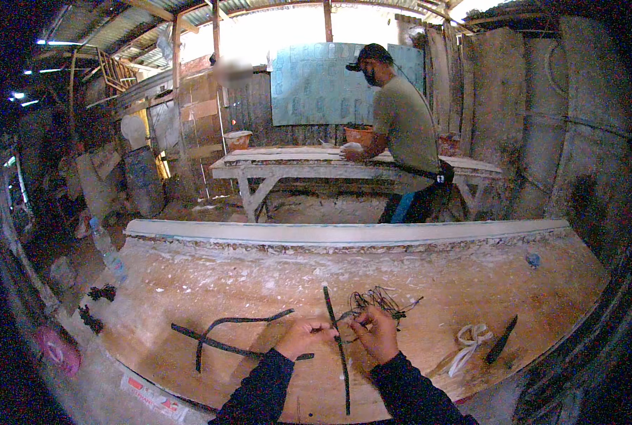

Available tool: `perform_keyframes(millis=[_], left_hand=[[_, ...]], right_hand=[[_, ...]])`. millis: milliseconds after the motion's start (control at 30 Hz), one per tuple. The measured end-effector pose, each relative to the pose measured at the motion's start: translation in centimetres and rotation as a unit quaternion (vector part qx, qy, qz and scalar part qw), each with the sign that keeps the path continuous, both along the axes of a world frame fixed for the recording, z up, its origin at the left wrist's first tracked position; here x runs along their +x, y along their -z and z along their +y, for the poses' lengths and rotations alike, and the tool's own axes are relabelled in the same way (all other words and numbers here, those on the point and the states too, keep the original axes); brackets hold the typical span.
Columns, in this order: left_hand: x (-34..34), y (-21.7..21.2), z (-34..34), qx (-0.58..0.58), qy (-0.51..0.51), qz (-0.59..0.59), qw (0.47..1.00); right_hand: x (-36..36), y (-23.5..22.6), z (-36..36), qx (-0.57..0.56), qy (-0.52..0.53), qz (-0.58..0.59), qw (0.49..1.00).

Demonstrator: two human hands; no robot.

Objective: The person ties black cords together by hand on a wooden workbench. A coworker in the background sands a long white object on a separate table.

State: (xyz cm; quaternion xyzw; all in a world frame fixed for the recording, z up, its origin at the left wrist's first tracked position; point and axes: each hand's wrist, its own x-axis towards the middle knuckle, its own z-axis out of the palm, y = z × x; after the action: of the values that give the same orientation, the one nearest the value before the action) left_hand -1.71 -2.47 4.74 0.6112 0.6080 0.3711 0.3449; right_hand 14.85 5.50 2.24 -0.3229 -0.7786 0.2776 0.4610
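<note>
**Here: wire and strips at the bench**

Broadly, we work at a dusty plaster-caked bench (188, 283) in a tin-roofed shed; another person (401, 134) stands at a far table (273, 166). Dark strips (224, 340) lie crossed before us. Our left hand (303, 338) and right hand (376, 333) both pinch narrow on a tangle of thin wire (380, 301), beside an upright strip (339, 347). Best to keep the wire taut, we judge. White cord (468, 340) lies well apart.
</note>
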Motion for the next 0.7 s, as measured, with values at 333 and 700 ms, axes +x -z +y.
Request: perform_keyframes(millis=[333,700], left_hand=[[1.4,4.8,1.2,0.002,0.220,-0.218,0.951],[-1.9,4.5,2.7,0.239,-0.243,-0.083,0.937]], right_hand=[[-0.3,0.9,1.2,-0.122,-0.002,0.274,0.954],[0.4,1.1,1.4,-0.017,-0.029,0.118,0.992]])
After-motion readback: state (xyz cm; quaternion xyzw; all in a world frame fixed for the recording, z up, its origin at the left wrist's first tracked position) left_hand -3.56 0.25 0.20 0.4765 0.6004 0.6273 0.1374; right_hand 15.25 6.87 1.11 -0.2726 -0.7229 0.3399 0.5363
